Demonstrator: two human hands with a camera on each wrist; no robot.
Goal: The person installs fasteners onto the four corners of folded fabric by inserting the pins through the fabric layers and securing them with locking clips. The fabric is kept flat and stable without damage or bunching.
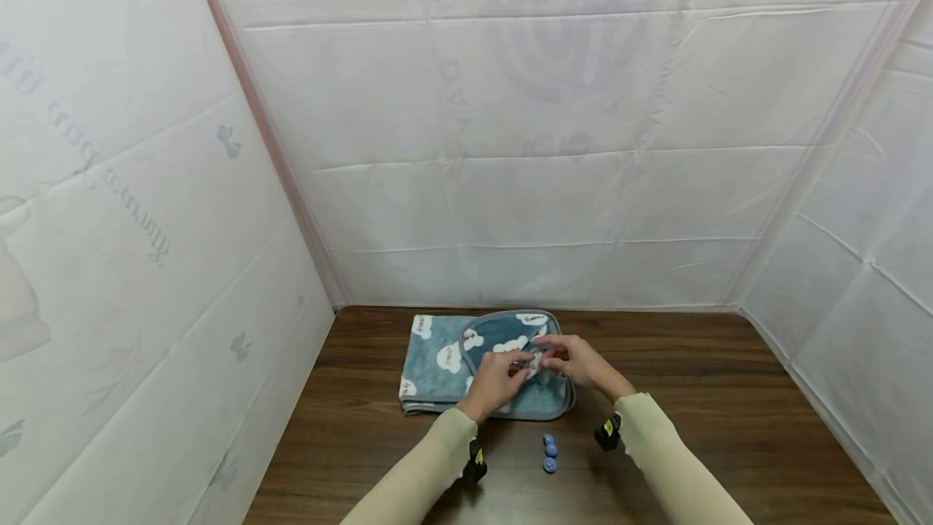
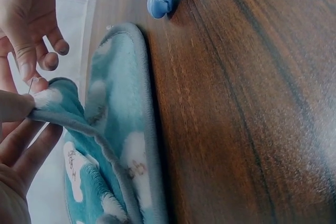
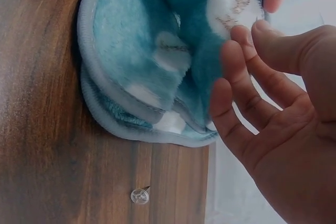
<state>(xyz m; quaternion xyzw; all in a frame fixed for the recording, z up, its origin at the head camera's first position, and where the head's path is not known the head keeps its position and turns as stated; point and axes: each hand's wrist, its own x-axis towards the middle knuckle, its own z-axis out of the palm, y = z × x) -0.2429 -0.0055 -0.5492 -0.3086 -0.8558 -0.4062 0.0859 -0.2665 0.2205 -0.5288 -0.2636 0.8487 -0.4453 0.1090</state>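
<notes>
A teal plush blanket [image 1: 430, 363] with white cloud patches and grey edging lies folded at the table's far side. Between thumb and fingers my left hand [image 1: 493, 386] pinches a raised fold of its edge. Opposite it, my right hand [image 1: 583, 364] has thumb and forefinger together at a thin metal pin [image 2: 32, 85], which stands up by the left thumb. The other right fingers are loosely bent beside the cloth. How deep the pin sits in the blanket is hidden. Nearer to me lie blue mushroom-shaped caps [image 1: 551, 450] in a short row.
A clear round-headed pin [image 3: 140, 196] lies on the brown wooden table [image 1: 700, 411], right of the blanket. White printed fabric walls [image 1: 539, 209] enclose the table at the back and both sides.
</notes>
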